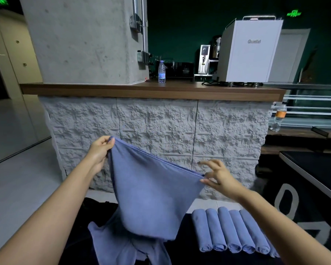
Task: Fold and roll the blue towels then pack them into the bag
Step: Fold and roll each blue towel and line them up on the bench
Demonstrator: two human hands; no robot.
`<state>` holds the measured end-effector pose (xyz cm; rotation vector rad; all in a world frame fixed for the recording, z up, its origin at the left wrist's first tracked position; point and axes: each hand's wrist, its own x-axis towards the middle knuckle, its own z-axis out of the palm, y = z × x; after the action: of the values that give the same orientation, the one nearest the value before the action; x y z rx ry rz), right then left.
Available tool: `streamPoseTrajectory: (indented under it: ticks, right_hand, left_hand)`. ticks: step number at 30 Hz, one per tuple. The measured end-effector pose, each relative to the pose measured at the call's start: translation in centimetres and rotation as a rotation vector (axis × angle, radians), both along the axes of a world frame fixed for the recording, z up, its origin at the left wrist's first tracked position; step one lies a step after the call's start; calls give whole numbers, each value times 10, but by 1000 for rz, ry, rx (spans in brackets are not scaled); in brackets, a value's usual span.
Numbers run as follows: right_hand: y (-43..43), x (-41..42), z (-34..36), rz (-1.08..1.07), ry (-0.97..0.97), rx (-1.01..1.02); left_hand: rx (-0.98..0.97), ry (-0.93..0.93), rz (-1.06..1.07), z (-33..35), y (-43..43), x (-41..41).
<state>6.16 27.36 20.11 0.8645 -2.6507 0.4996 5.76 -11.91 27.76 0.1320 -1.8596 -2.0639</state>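
Held towel (149,197): spread in the air above the dark tabletop (183,253).
Left hand (99,152): pinches its upper corner.
Right hand (218,176): pinches its opposite corner, other fingers splayed.
Rolled towels (231,230): side by side, right of held towel.
Loose towels (122,245): heaped beneath held towel.

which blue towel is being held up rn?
The unfolded towel, stretched by its top corners; the rolled towels lie in a row, and a crumpled towel lies beneath it.
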Motion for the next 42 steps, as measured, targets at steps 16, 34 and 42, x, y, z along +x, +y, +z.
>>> streamPoseTrajectory:
  ticks: [16, 34, 42]
  right_hand:
    - [-8, -17, 54, -345, -148, -542]
    - [-134, 17, 60, -207, -540, -1073]
    - [-126, 25, 61, 9, -537, -1034]
  left_hand:
    - [21, -1, -95, -35, -18, 3]
    - [-212, -74, -149, -30, 109, 14]
    - [-216, 67, -309, -30, 120, 21]
